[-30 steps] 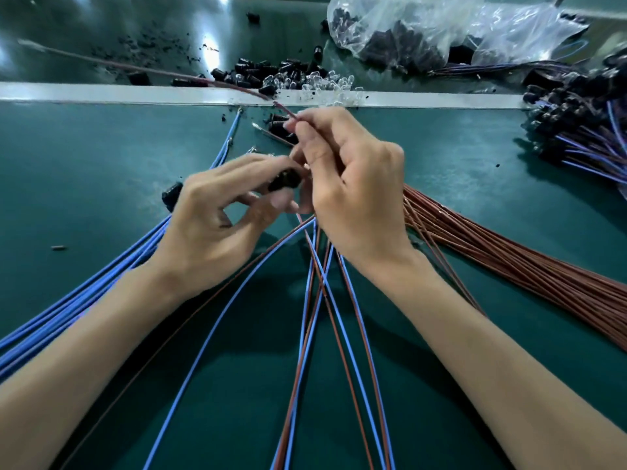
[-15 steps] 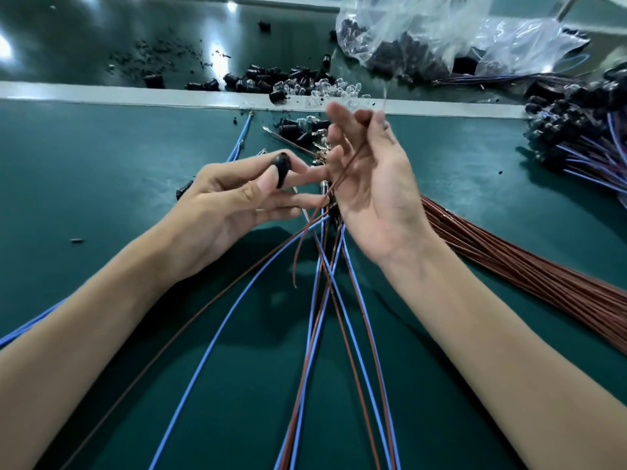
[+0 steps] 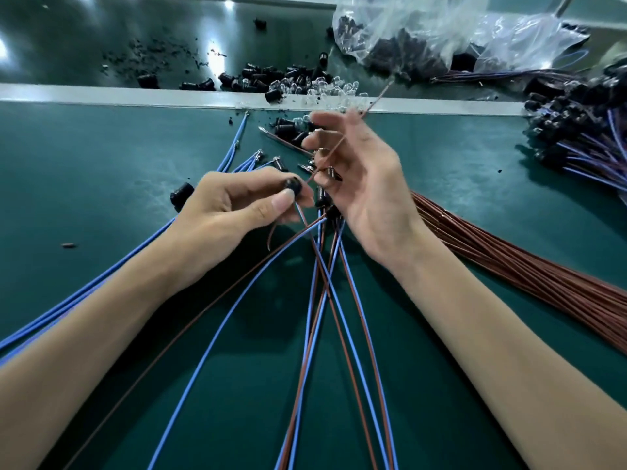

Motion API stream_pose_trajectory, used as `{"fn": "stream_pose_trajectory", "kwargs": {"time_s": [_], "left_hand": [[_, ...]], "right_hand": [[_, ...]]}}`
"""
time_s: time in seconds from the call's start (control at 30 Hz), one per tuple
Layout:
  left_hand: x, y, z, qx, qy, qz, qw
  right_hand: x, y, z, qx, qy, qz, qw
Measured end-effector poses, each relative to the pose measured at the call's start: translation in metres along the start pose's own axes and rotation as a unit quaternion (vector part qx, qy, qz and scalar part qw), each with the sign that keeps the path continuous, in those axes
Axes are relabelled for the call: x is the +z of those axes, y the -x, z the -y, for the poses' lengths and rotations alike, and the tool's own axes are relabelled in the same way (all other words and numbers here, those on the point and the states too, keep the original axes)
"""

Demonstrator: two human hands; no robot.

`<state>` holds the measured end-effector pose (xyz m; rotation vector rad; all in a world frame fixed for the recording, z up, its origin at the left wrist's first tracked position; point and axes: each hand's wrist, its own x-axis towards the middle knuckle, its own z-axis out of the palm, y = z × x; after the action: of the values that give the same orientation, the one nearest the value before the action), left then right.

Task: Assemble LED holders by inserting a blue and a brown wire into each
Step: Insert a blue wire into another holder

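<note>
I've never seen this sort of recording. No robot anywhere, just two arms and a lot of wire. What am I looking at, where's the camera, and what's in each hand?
There is no machine: a person works bare-handed, and the one camera sits on their head, looking down at a green table. The left hand pinches a small black holder. The right hand holds one thin brown wire close beside it. Blue wires lie to the left, a brown bundle to the right. At the back are loose holders, clear LEDs and a plastic bag.
</note>
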<state>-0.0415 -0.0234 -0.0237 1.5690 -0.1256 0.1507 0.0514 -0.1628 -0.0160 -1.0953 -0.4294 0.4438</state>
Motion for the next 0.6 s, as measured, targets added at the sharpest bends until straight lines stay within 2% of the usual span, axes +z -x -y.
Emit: {"fn": "stream_pose_trajectory", "kwargs": {"time_s": [0.07, 0.13, 0.2, 0.27, 0.33, 0.47, 0.6], "left_hand": [[0.002, -0.001, -0.001, 0.019, -0.015, -0.031, 0.999], [0.003, -0.002, -0.002, 0.03, -0.045, -0.05, 0.997], [0.004, -0.003, -0.003, 0.03, -0.073, -0.064, 0.995], [0.005, -0.004, -0.002, 0.031, -0.101, -0.074, 0.992], [0.006, -0.004, -0.001, 0.034, -0.122, -0.086, 0.988], [0.002, -0.006, 0.002, 0.051, -0.145, -0.108, 0.982], [-0.002, -0.009, 0.005, 0.087, -0.207, -0.166, 0.96]], "right_hand": [[0.003, 0.003, -0.003, -0.047, 0.15, 0.039, 0.987], [0.005, 0.004, -0.007, -0.091, 0.233, 0.03, 0.968], [0.005, 0.004, -0.007, -0.113, 0.229, -0.012, 0.967], [0.003, 0.003, -0.006, -0.114, 0.18, -0.044, 0.976], [0.003, 0.003, -0.007, -0.11, 0.174, -0.032, 0.978], [0.004, 0.003, -0.012, -0.103, 0.269, 0.008, 0.957], [0.005, 0.002, -0.01, -0.109, 0.188, -0.03, 0.976]]}}
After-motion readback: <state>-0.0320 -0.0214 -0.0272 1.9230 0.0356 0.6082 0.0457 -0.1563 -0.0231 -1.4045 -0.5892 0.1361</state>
